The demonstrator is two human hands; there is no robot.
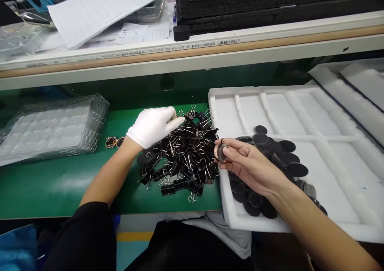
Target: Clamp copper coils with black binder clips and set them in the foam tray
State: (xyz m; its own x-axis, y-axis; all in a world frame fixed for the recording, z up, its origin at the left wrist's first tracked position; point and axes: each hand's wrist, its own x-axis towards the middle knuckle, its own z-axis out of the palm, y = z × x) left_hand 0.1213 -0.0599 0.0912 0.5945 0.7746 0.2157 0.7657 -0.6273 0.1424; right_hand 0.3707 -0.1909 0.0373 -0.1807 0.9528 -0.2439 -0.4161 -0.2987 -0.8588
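My left hand (pixel 154 127), in a white glove, is over the upper left of a heap of black binder clips (pixel 189 155) with silver wire handles. Its thumb is stretched out, apart from the bent index finger; the other fingertips are hidden. My bare right hand (pixel 247 163) pinches a small round disc part (pixel 221 152) on edge between thumb and fingers, at the heap's right side. The part has a pale, coppery face and a grey side. Just beyond it, black round discs (pixel 297 169) lie piled in a white foam tray (pixel 336 175).
Clear plastic blister trays (pixel 57 123) are stacked at the left. Small round parts with copper-coloured rings (pixel 111 142) lie on the green bench (pixel 69 183) beside my left wrist. A shelf edge (pixel 192 55) crosses behind, with papers (pixel 105 11) and black foam sheets (pixel 270 7) above.
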